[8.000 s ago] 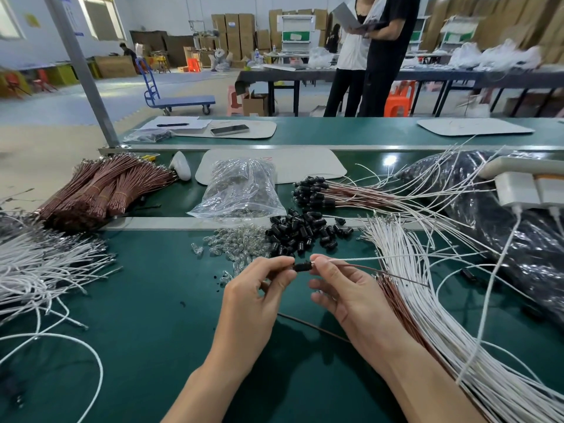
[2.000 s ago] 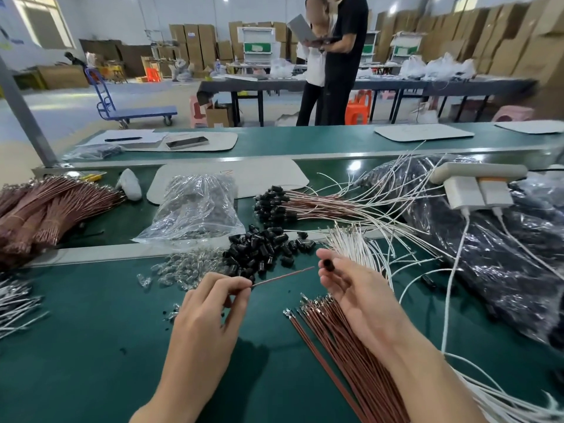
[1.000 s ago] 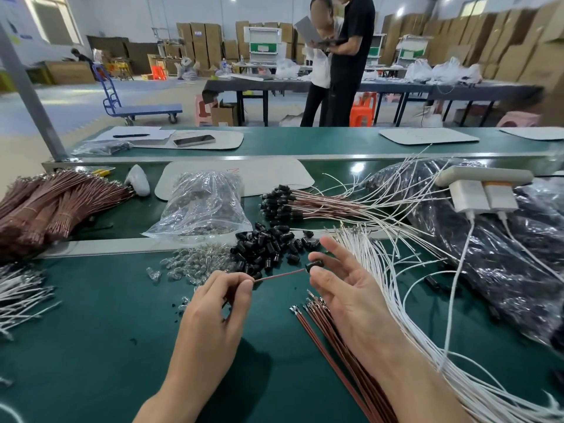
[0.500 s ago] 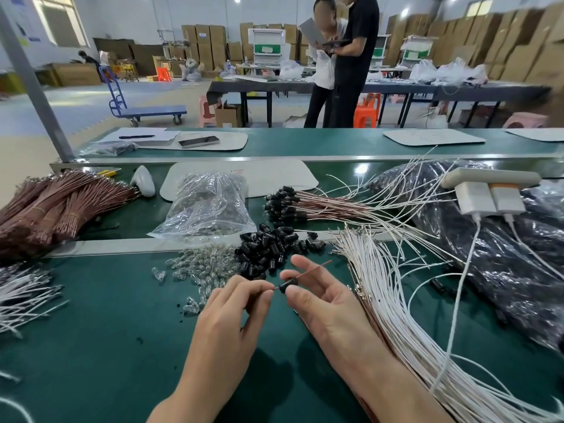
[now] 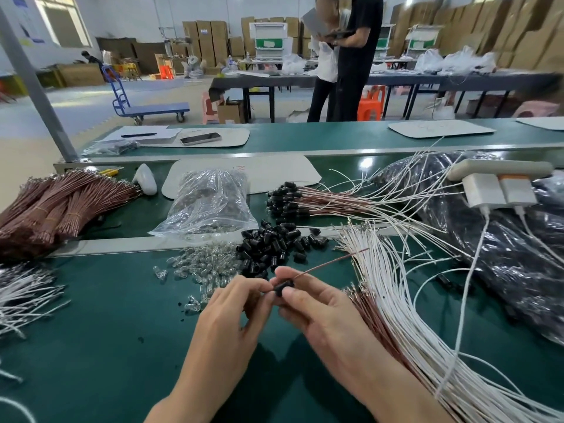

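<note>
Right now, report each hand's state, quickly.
Left hand: closed, pinching the brown wire.
Right hand: closed, pinching the black cap threaded on that wire.

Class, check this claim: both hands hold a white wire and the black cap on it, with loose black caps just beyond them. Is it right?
No. The head view shows the wire is brown, not white. The left hand and right hand do hold it and the black cap on it, with loose caps just beyond them.

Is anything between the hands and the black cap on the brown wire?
Nothing visible. The left hand and right hand both pinch the black cap; the brown wire pokes out of it up and to the right.
</note>
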`<action>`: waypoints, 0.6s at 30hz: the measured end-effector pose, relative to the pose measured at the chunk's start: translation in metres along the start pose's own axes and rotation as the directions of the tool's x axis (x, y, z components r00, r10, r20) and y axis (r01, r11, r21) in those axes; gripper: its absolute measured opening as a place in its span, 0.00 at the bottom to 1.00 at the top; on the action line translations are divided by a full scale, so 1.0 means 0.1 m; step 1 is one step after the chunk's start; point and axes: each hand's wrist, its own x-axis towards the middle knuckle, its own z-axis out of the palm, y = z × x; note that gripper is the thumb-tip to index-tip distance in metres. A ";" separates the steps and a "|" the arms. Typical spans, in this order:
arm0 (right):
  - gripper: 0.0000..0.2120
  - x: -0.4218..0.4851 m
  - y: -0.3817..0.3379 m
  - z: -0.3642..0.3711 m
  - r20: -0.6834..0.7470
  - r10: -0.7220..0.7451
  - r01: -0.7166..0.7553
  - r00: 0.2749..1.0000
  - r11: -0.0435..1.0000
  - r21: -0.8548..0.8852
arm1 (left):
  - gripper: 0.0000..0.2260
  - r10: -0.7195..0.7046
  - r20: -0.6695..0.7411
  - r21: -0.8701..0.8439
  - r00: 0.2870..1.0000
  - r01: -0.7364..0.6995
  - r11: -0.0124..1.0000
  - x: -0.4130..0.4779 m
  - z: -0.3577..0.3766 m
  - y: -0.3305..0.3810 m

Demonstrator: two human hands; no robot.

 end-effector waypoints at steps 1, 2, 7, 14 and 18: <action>0.14 0.00 0.01 0.02 0.009 0.008 -0.008 1.000 1.000 -0.004 | 0.04 -0.004 -0.007 -0.015 1.000 0.004 1.000 0.00 0.00 -0.01; 0.14 0.00 0.01 0.02 0.003 0.005 -0.005 1.000 1.000 0.001 | 0.05 -0.014 -0.013 -0.021 1.000 0.014 1.000 0.00 0.00 -0.02; 0.13 0.02 -0.14 -0.09 -0.074 -0.020 0.030 0.997 0.989 0.144 | 0.04 -0.030 0.019 0.003 0.999 0.030 1.000 0.02 -0.01 -0.01; 0.11 -0.01 -0.10 -0.02 -0.036 -0.038 0.034 0.999 0.996 -0.086 | 0.07 -0.030 0.001 0.017 1.000 0.030 0.999 0.03 -0.02 0.06; 0.11 -0.03 -0.47 -0.26 -0.294 -0.346 0.347 0.891 0.936 -0.053 | 0.06 -0.114 0.040 -0.036 0.993 0.115 0.993 0.20 0.04 0.30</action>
